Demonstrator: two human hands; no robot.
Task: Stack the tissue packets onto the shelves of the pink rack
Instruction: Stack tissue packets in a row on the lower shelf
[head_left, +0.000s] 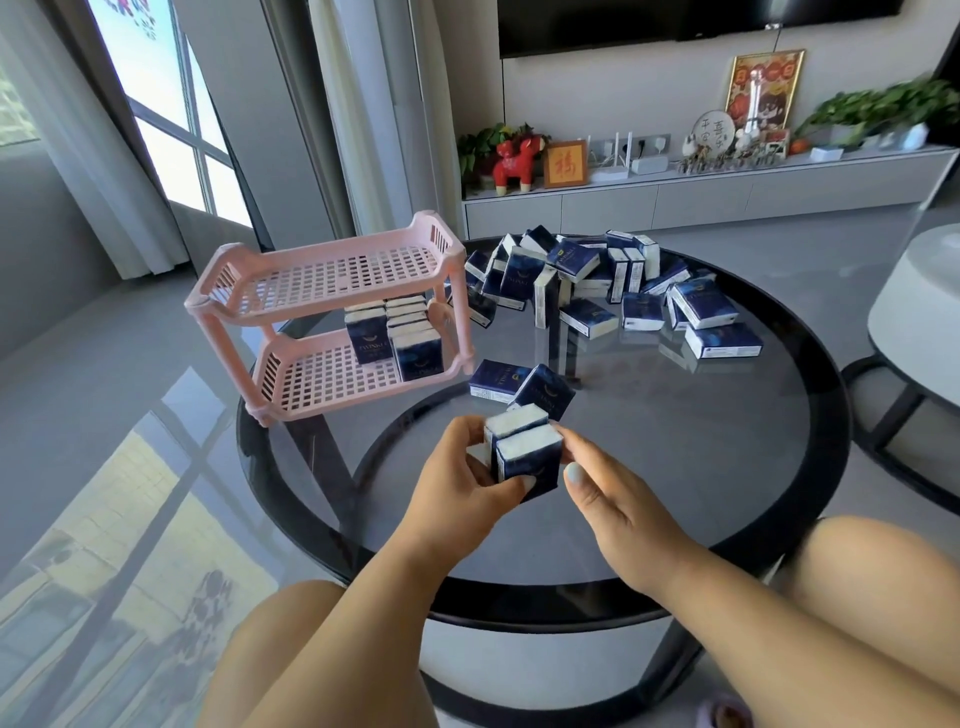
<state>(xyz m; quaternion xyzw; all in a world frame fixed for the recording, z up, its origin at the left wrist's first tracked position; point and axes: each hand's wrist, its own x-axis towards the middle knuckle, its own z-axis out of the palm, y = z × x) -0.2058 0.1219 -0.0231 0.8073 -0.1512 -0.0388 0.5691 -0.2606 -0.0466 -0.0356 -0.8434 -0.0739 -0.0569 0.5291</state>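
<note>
Two dark blue tissue packets stand side by side, held above the round glass table. My left hand grips them from the left with thumb in front. My right hand pinches them from the right. The pink rack has two shelves and stands at the table's left edge. Its top shelf is bare; several packets stand in rows on the right part of its lower shelf. Two loose packets lie just beyond my hands. A pile of several packets covers the table's far side.
A white round table stands to the right. A TV cabinet with ornaments and plants runs along the far wall. My knees frame the near table edge. Curtains and a window are at the left.
</note>
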